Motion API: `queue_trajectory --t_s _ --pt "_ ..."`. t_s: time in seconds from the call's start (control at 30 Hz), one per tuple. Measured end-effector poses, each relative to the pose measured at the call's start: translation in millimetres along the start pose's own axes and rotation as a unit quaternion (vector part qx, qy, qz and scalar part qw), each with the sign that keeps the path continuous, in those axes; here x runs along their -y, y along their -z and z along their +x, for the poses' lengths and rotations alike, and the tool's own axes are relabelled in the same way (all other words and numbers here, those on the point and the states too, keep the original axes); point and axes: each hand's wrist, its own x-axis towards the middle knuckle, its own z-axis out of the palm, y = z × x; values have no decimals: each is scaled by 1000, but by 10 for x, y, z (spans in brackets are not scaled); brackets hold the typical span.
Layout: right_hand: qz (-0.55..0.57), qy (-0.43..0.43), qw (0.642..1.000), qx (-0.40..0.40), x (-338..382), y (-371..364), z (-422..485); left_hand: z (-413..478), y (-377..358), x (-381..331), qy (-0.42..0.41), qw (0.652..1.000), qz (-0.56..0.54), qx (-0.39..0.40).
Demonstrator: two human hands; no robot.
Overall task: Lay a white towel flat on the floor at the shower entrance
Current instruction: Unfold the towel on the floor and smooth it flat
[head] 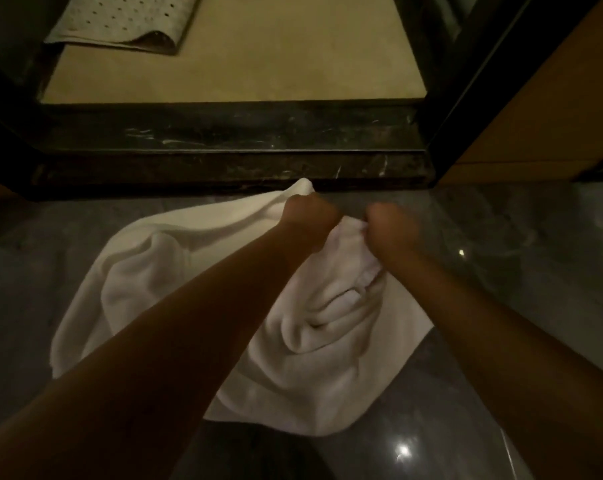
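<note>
The white towel [175,282] lies on the grey polished floor [535,306], just in front of the dark marble step [224,140] at the shower entrance. It is not flat: thick folds bunch up through its middle, and a rumpled ridge runs down the right half. Its far edge is lifted, gathered up close to the step, with one corner poking up against it. The near edge and left side rest spread on the floor.
</note>
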Motion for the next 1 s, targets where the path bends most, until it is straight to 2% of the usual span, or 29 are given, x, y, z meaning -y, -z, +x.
queue_trajectory --t_s 0.1,0.2,0.27,0.3,0.37,0.43,0.5,0.57,0.63,0.8,0.9,1.0 --pt "-9 -16 998 -63 -296 214 191 62 20 -73 -25 999 -39 -26" --pt "-48 -33 991 -117 -544 414 393 116 -12 -123 -4 997 -78 -18" --pt "-11 -17 991 -135 -601 412 477 142 -54 -132 15 995 -102 -1" --pt "17 -8 992 -126 -584 376 497 147 -80 -132 21 994 -106 2" --pt "43 6 997 -56 -531 235 516 152 -134 -129 23 994 -103 1" --pt "12 21 999 34 -485 78 502 157 -184 -110 20 995 -100 2" --pt "16 24 997 66 -480 -21 470 157 -202 -70 23 995 -100 9" --pt "43 17 997 59 -499 -64 417 131 -202 -46 34 994 -100 2" --pt "45 26 998 19 -513 -64 336 66 -221 -78 43 994 -97 -26" --pt "48 118 989 -80 -539 -1 -65 -261 -350 -276 54 985 -150 -72" --pt "21 166 985 -50 -647 -48 -412 -540 -442 -344 30 981 -169 -87" --pt "-90 204 975 9 -766 -121 -691 -772 -493 -417 12 980 -173 -101"
